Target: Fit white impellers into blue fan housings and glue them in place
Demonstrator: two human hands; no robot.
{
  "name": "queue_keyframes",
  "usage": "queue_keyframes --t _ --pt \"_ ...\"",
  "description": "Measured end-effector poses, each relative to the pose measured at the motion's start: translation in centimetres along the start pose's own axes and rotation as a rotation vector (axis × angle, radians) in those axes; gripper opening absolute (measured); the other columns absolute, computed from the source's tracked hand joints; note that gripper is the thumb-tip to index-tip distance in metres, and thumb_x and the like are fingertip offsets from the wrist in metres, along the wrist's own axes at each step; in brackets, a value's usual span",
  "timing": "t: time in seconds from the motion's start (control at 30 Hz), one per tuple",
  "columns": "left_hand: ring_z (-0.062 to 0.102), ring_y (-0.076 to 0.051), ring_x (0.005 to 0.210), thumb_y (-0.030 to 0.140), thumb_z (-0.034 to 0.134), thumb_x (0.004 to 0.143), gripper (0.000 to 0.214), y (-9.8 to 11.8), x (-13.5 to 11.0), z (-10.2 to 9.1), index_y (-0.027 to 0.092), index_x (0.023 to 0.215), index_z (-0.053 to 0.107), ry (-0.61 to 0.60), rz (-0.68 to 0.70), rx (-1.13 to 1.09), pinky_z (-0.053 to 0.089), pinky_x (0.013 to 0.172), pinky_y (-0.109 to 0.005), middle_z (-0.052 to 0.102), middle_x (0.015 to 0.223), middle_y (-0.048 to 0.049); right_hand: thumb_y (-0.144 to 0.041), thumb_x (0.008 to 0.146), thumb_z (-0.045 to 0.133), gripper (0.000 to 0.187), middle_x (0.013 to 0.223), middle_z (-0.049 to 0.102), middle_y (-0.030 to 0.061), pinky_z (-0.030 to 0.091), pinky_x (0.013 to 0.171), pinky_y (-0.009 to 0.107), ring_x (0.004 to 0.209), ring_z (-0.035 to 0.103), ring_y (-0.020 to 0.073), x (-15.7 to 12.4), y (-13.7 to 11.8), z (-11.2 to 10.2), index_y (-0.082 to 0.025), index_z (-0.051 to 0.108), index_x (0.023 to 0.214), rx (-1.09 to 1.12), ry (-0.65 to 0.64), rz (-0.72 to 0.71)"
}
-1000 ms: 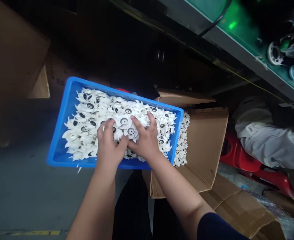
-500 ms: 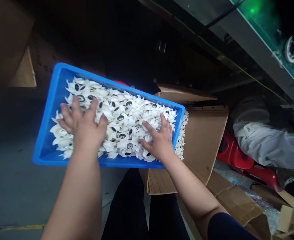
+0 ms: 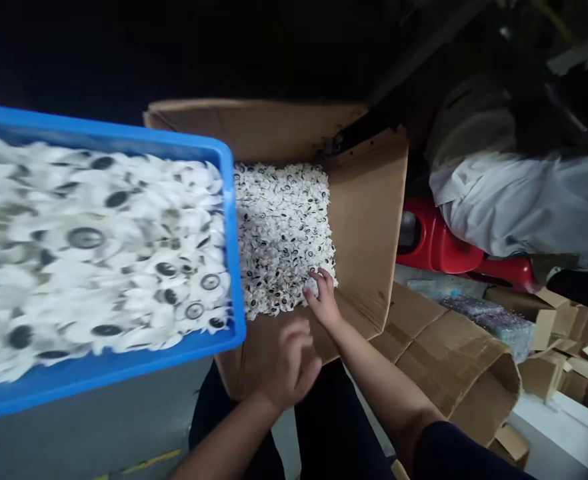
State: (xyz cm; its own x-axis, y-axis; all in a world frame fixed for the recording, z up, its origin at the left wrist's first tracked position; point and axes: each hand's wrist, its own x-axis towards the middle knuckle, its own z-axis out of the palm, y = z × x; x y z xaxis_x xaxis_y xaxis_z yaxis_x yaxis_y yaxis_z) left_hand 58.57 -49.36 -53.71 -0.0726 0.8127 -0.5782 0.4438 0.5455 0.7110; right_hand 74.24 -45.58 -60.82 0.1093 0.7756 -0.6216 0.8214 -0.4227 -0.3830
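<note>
A blue plastic tray (image 3: 99,373) fills the left of the head view, heaped with white fan impellers (image 3: 99,247) that are blurred by motion. Beside it on the right stands an open cardboard box (image 3: 364,220) holding a deep pile of the same white impellers (image 3: 281,227). My right hand (image 3: 323,297) reaches into the box, its bent, slightly spread fingers touching the near right edge of that pile. My left hand (image 3: 289,363) hovers in front of the box's near wall, just below the tray's right corner. It touches nothing, and its curled fingers are smeared.
A red plastic stool (image 3: 439,247) and a bundle of white cloth (image 3: 514,200) lie right of the box. Flattened cardboard (image 3: 454,353) and small cartons (image 3: 564,333) cover the floor at lower right. My dark trouser legs (image 3: 324,433) are below the box.
Both hands have left the tray's pile: the right one has gone into the cardboard box, the left one to the box's front. The view has swung right and closer, so the tray fills the left.
</note>
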Motion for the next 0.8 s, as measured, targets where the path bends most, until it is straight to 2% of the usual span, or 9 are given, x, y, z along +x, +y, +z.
queue_keyframes --t 0.07,0.13,0.2,0.27,0.37,0.43,0.53,0.7,0.8 --pt "0.061 -0.026 0.125 0.046 0.063 0.098 0.034 -2.4 3.8 5.4 0.024 0.123 0.069 -0.138 -0.036 0.057 0.052 0.107 -0.047 0.064 0.136 -0.0102 -0.045 0.093 0.059 0.053 0.153 0.045 0.0194 0.041 0.118 0.052 0.146 0.046 0.0334 3.9 5.8 0.9 -0.019 0.059 0.139 -0.036 -0.054 0.142" --pt "0.056 -0.029 0.133 0.043 0.065 0.097 0.039 -6.3 8.9 9.1 0.021 0.129 0.066 -0.166 -0.143 0.151 0.046 0.114 -0.051 0.061 0.142 -0.0105 -0.050 0.091 0.062 0.058 0.156 0.044 0.0188 0.041 0.118 0.053 0.145 0.046 0.0359 8.2 10.3 1.9 -0.021 0.058 0.142 -0.079 -0.097 0.259" --pt "0.042 -0.035 0.146 0.044 0.063 0.097 0.055 -11.1 13.6 11.2 0.019 0.145 0.054 -0.113 -0.308 0.266 0.035 0.120 -0.061 0.045 0.158 -0.0155 -0.054 0.091 0.063 0.065 0.162 0.036 0.0168 0.038 0.119 0.053 0.146 0.045 0.0371 12.2 13.5 3.2 -0.025 0.054 0.148 -0.126 -0.127 0.335" --pt "0.028 -0.039 0.154 0.048 0.060 0.098 0.067 -15.7 16.8 12.3 0.019 0.155 0.042 -0.044 -0.475 0.370 0.023 0.123 -0.067 0.029 0.168 -0.0168 -0.057 0.090 0.064 0.072 0.167 0.026 0.0149 0.036 0.120 0.054 0.147 0.042 0.0384 15.4 15.5 4.7 -0.030 0.046 0.154 -0.174 -0.145 0.363" --pt "0.006 -0.045 0.159 0.056 0.049 0.099 0.077 -20.4 18.0 14.0 0.020 0.163 0.028 0.021 -0.613 0.485 0.012 0.123 -0.071 0.003 0.174 -0.0188 -0.063 0.090 0.060 0.082 0.170 0.014 0.0145 0.033 0.120 0.056 0.150 0.034 0.0422 17.6 16.7 7.0 -0.035 0.032 0.161 -0.240 -0.153 0.362" --pt "-0.005 -0.047 0.159 0.063 0.044 0.096 0.084 -21.6 17.1 15.5 0.018 0.165 0.024 0.017 -0.624 0.533 0.011 0.121 -0.073 -0.007 0.174 -0.0196 -0.067 0.089 0.059 0.088 0.170 0.009 0.0155 0.033 0.119 0.059 0.151 0.031 0.0453 17.3 16.7 8.1 -0.035 0.025 0.163 -0.268 -0.172 0.355" --pt "-0.006 -0.045 0.159 0.070 0.047 0.091 0.089 -21.3 15.7 16.9 0.021 0.164 0.028 -0.074 -0.585 0.555 0.017 0.118 -0.074 0.003 0.174 -0.0189 -0.074 0.080 0.066 0.100 0.170 0.010 0.0141 0.032 0.120 0.058 0.149 0.033 0.0464 15.7 16.4 8.3 -0.037 0.025 0.163 -0.272 -0.276 0.300" --pt "0.031 -0.040 0.151 0.066 0.049 0.096 0.068 -20.7 15.9 14.8 0.027 0.152 0.048 -0.199 -0.608 0.503 0.028 0.119 -0.068 0.035 0.164 -0.0152 -0.080 0.064 0.078 0.119 0.167 0.024 0.0157 0.034 0.120 0.055 0.149 0.037 0.0458 14.3 16.8 7.8 -0.037 0.026 0.163 -0.215 -0.473 0.227" --pt "0.035 -0.039 0.149 0.060 0.056 0.097 0.066 -20.9 16.2 13.8 0.025 0.152 0.047 -0.201 -0.673 0.468 0.031 0.119 -0.066 0.034 0.164 -0.0139 -0.078 0.066 0.078 0.122 0.171 0.016 0.0169 0.033 0.122 0.051 0.154 0.030 0.0439 14.2 17.3 8.1 -0.034 0.021 0.165 -0.174 -0.513 0.240"
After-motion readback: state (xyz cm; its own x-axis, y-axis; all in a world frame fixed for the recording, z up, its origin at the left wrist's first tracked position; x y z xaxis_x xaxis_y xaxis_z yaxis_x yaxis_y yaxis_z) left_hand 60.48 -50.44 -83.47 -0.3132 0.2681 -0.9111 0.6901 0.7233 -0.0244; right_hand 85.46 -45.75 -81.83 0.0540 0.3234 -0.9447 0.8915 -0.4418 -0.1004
